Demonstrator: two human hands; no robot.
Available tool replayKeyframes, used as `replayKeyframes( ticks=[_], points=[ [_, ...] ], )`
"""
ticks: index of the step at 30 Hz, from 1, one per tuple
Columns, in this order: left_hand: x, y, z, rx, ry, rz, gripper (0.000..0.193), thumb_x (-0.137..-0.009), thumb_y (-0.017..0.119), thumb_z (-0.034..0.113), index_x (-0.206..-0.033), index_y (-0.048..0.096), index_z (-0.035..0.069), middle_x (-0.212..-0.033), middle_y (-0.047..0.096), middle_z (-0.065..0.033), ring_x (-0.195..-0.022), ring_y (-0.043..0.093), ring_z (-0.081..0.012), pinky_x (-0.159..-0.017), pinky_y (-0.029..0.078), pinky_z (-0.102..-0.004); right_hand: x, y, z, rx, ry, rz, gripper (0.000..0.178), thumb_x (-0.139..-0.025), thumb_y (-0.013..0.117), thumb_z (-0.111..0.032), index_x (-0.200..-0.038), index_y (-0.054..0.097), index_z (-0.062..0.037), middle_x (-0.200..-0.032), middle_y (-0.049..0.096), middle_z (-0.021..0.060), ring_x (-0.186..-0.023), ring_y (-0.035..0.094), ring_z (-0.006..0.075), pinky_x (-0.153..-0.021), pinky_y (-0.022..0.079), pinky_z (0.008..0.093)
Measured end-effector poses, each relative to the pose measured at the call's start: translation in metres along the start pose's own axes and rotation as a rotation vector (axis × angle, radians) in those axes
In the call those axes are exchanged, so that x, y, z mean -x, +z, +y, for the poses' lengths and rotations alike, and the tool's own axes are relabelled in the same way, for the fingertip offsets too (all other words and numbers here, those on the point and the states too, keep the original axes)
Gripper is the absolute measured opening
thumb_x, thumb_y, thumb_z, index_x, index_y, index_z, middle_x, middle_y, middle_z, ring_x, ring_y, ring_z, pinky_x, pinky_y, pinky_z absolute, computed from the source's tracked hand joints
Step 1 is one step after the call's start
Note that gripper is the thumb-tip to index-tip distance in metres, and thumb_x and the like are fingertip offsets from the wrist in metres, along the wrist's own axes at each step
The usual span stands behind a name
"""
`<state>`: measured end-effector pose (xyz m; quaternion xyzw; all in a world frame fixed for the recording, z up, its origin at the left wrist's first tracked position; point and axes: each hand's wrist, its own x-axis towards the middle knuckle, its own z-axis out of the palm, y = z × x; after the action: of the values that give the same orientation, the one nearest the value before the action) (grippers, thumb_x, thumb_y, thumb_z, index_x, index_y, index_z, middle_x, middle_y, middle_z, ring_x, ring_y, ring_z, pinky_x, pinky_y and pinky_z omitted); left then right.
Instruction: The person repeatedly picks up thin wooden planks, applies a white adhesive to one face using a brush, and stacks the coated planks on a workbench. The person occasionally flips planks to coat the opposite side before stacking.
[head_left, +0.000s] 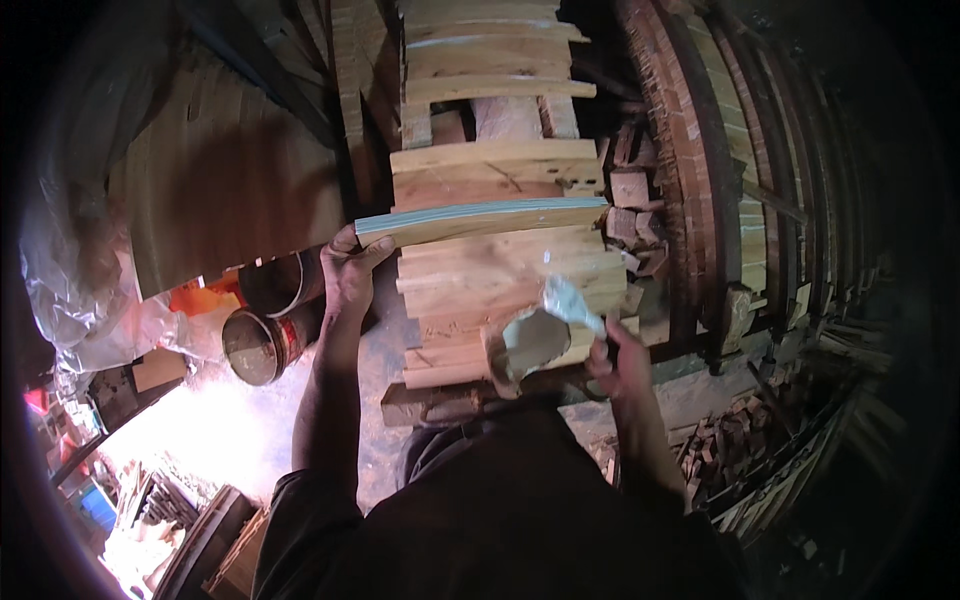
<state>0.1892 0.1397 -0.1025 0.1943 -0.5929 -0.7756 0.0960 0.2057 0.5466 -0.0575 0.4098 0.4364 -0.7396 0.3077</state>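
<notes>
My left hand [351,268] grips the left end of a narrow wooden board [490,226], thumb on its near side. A pale blue coating covers the board's upturned edge along its length. The board lies crosswise over a row of other wooden boards [510,270]. Lower right, my right hand [622,362] is closed round the handle of a brush [568,302], whose head is thick with the same pale blue stuff. Just left of the brush, a tub [498,372] of greyish-blue liquid sits on the near boards. The brush head is apart from the coated edge.
Two round buckets [255,348] stand on the floor at left, near clear plastic sheeting [75,265]. A wide wooden panel [220,190] leans behind them. Wood offcuts [630,190] are heaped right of the boards. Long racks of clamped timber [690,170] run along the right.
</notes>
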Motion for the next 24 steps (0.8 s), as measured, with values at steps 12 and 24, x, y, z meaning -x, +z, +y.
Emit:
replayKeyframes(
  ticks=[12, 24],
  points=[
    [-0.199, 0.043, -0.088, 0.149, -0.251, 0.137, 0.027, -0.084, 0.077, 0.006, -0.107, 0.069, -0.006, -0.105, 0.070, -0.0117, -0.093, 0.069, -0.0237, -0.079, 0.058, -0.0384, 0.012, 0.011, 0.033, 0.010, 0.003, 0.062, 0.024, -0.102, 0.054, -0.028, -0.092, 0.057, -0.0055, -0.058, 0.057, 0.0083, -0.039, 0.045, 0.0183, -0.041, 0.038, 0.0301],
    [-0.230, 0.083, -0.108, -1.191, 0.489, 0.306, 0.024, -0.071, 0.072, 0.015, -0.094, 0.076, 0.009, -0.109, 0.064, -0.0134, -0.113, 0.054, -0.0334, -0.099, 0.042, -0.0447, -0.003, -0.017, 0.017, 0.008, -0.001, 0.097, 0.029, -0.103, 0.049, -0.027, -0.104, 0.057, 0.0006, -0.058, 0.054, 0.0108, -0.042, 0.048, 0.0203, -0.037, 0.036, 0.0287]
  ],
)
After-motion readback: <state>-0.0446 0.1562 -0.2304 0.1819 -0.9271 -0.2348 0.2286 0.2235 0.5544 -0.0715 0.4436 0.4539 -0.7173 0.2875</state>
